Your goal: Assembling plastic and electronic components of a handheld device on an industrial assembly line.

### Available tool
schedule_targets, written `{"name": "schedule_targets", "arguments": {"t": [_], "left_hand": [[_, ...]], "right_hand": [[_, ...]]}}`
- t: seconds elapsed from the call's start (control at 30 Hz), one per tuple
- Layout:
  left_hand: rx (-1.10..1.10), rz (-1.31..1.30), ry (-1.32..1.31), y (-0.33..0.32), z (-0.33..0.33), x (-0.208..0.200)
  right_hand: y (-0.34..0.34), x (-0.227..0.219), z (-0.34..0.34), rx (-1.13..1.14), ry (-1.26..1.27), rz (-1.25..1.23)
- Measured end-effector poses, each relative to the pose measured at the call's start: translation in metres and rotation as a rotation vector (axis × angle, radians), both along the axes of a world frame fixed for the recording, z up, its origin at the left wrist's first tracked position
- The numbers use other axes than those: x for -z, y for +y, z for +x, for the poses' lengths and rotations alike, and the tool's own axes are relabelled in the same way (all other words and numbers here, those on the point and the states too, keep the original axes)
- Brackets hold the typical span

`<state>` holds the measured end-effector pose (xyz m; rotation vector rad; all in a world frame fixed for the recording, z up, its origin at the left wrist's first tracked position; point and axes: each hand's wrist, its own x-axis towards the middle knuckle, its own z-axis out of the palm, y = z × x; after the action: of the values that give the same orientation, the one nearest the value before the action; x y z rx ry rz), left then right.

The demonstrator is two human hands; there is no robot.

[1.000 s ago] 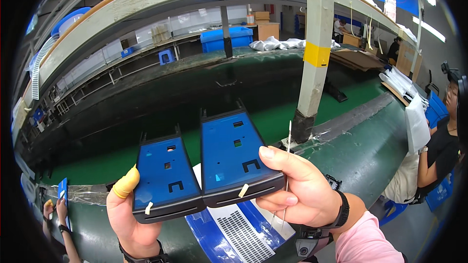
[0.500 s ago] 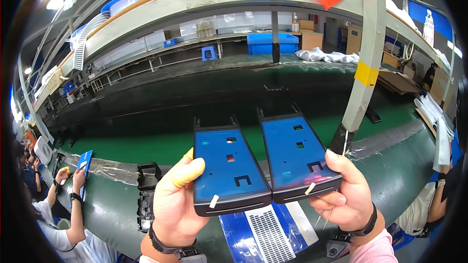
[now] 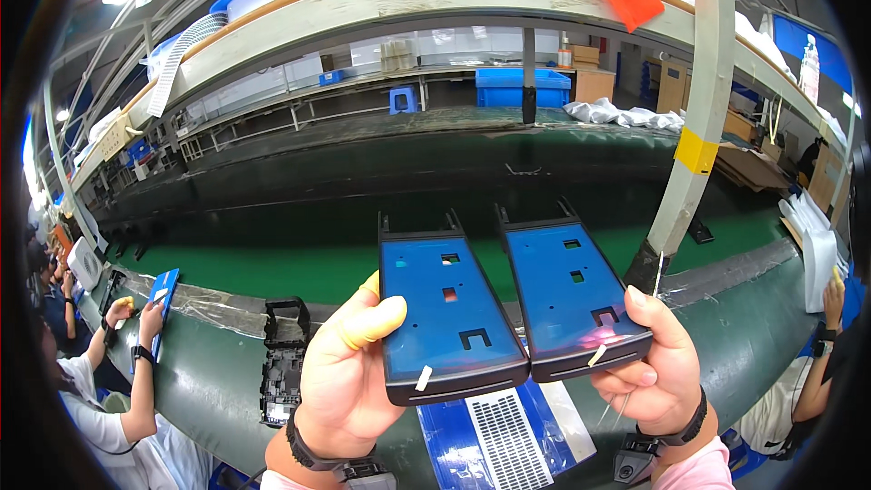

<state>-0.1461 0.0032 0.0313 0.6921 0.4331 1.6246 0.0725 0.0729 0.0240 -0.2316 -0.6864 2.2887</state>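
My left hand (image 3: 349, 354) is closed on the edge of a black plastic housing (image 3: 445, 308) faced with blue film, with small cut-outs and two prongs at its far end. A matching blue-faced housing (image 3: 576, 295) is gripped by my right hand (image 3: 662, 354), its thumb on the near right corner. The two lie side by side, near ends close together, held up over the bench. Each bears a small pale tab at its near edge. Thin metal prongs (image 3: 614, 410) stick out below my right fingers; their kind is unclear. Yellow covers my left thumb tip.
Below the housings lies a blue sheet (image 3: 445, 436) with a white perforated label strip (image 3: 510, 440). A black plastic frame (image 3: 283, 372) stands left of my hand. A post (image 3: 694, 163) rises at right. People work at both sides; one at left holds a blue panel (image 3: 161, 304).
The view has shifted, so both hands and housings sit slightly farther right and the bench scene has moved likewise. Both grips stay the same. At far right, a person's hand has come up.
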Motion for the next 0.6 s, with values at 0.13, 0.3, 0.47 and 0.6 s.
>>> {"name": "schedule_targets", "arguments": {"t": [0.13,0.3,0.47,0.6], "left_hand": [[-0.007,0.012,-0.035,-0.005,-0.003,-0.002],[0.007,-0.088,-0.176,-0.001,-0.012,-0.005],[-0.072,-0.126,-0.271,0.007,-0.022,-0.001],[-0.038,-0.101,-0.246,0.003,-0.025,-0.003]], "right_hand": [[0.001,-0.001,0.000,0.012,0.001,0.012],[0.006,0.005,-0.001,0.030,0.015,0.013],[0.007,0.005,-0.001,0.057,0.009,-0.025],[0.009,0.007,0.000,0.098,0.034,-0.019]]}}
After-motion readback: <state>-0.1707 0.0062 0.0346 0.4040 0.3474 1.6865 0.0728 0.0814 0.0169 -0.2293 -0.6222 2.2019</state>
